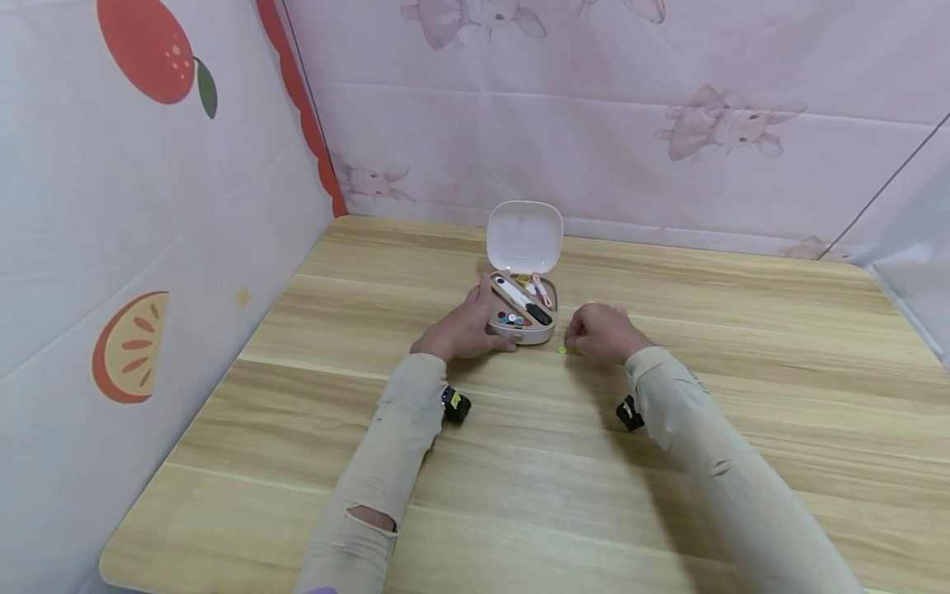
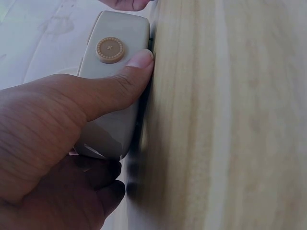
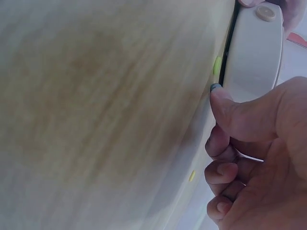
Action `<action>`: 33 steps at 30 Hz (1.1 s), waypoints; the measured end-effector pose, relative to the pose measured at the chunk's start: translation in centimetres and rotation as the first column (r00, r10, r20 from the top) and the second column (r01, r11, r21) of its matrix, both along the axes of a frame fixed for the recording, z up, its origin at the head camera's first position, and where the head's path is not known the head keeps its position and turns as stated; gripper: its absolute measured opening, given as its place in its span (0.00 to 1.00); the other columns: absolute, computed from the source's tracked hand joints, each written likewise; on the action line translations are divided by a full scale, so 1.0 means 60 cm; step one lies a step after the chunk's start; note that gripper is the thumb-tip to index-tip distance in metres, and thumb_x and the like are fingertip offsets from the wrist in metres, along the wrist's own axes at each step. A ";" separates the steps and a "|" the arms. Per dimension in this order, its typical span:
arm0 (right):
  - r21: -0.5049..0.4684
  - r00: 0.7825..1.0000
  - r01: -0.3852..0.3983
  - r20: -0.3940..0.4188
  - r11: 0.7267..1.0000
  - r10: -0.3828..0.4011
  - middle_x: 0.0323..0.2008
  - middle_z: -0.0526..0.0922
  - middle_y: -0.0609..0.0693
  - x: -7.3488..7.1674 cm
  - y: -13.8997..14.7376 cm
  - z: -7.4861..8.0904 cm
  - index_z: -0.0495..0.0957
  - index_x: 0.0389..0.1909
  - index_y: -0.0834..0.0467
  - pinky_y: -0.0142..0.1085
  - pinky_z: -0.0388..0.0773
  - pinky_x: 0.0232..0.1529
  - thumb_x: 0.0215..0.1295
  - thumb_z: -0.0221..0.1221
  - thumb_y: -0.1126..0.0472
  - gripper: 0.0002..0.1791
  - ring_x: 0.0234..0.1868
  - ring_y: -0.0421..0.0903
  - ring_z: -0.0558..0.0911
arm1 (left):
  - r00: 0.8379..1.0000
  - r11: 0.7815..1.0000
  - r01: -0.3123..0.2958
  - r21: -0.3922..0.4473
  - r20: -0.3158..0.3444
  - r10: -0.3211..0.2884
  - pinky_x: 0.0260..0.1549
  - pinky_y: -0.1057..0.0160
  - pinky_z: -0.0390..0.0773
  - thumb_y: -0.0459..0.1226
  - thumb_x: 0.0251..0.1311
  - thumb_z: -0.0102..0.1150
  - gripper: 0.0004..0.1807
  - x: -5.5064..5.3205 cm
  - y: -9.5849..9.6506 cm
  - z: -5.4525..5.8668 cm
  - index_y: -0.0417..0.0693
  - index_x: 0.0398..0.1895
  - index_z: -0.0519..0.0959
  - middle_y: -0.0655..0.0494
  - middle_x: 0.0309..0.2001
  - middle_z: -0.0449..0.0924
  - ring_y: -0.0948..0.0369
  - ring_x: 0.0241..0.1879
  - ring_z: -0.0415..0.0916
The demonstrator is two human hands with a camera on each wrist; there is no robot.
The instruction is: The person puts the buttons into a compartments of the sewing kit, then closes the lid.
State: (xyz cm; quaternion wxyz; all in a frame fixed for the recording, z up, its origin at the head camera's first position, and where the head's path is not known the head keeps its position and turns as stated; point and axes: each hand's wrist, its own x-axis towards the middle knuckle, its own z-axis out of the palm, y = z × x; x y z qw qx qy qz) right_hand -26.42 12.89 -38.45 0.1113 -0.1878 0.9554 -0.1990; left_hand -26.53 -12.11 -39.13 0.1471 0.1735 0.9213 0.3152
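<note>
My left hand (image 1: 467, 326) grips the left front corner of a small sewing box (image 1: 536, 337), its thumb across the front and its fingers at the side. The box stands with its white lid (image 1: 525, 237) raised. Inside are several small coloured buttons (image 1: 512, 319), a slim white tool (image 1: 512, 291) with a black end, and a pink item (image 1: 543, 290). Right of the box, my right hand (image 1: 603, 332) is low over the table, fingers curled, pinching a small dark button (image 3: 216, 86) at the thumb tip. A yellow-green button (image 3: 217, 64) lies by the box's front.
A second yellow button (image 3: 192, 176) lies on the wooden table (image 1: 519, 487) beside the right fingers. Behind the table hangs a pink wall covering (image 1: 594, 132) with rabbit prints. A fruit-patterned wall (image 1: 223, 181) runs along the left edge.
</note>
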 end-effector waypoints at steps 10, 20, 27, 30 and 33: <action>0.007 1.000 -0.027 -0.014 1.000 0.027 0.30 0.86 0.50 0.000 0.000 0.001 0.87 0.34 0.62 0.57 0.67 0.52 0.59 0.58 0.69 0.09 0.33 0.48 0.79 | 1.000 1.000 0.001 -0.001 -0.002 -0.001 0.75 0.54 0.50 0.47 0.60 0.73 0.68 0.001 0.000 0.001 0.40 0.80 0.25 0.38 0.81 0.36 0.48 0.79 0.43; -0.059 0.998 0.006 -0.056 0.998 -0.009 0.38 0.86 0.56 -0.004 0.004 0.022 0.85 0.34 0.64 0.54 0.71 0.54 0.58 0.54 0.72 0.11 0.40 0.53 0.81 | 1.000 1.000 0.005 0.001 0.000 -0.005 0.75 0.54 0.49 0.47 0.60 0.73 0.68 0.001 0.000 0.001 0.40 0.80 0.25 0.37 0.81 0.36 0.48 0.79 0.42; -0.111 0.996 0.019 -0.086 0.994 -0.029 0.34 0.85 0.55 -0.004 -0.006 0.047 0.84 0.33 0.65 0.59 0.65 0.59 0.58 0.53 0.73 0.11 0.37 0.52 0.79 | 1.000 1.000 0.003 0.011 0.000 -0.003 0.75 0.54 0.50 0.46 0.59 0.73 0.68 0.000 0.000 0.001 0.41 0.80 0.25 0.37 0.80 0.38 0.48 0.79 0.43; -0.123 0.994 0.022 -0.100 0.992 -0.035 0.34 0.85 0.55 -0.003 -0.012 0.053 0.84 0.33 0.66 0.60 0.63 0.62 0.60 0.54 0.72 0.09 0.38 0.53 0.79 | 1.000 1.000 0.001 0.010 0.005 -0.001 0.75 0.54 0.49 0.47 0.59 0.73 0.68 0.000 0.000 0.001 0.41 0.80 0.24 0.37 0.80 0.37 0.48 0.79 0.42; -0.145 0.994 0.017 -0.100 0.989 -0.032 0.34 0.84 0.55 -0.002 -0.019 0.057 0.83 0.33 0.66 0.60 0.62 0.62 0.61 0.54 0.72 0.08 0.38 0.53 0.78 | 1.000 1.000 0.003 0.009 0.010 -0.003 0.75 0.54 0.49 0.47 0.59 0.73 0.69 -0.001 0.000 0.002 0.41 0.80 0.24 0.37 0.81 0.36 0.48 0.79 0.41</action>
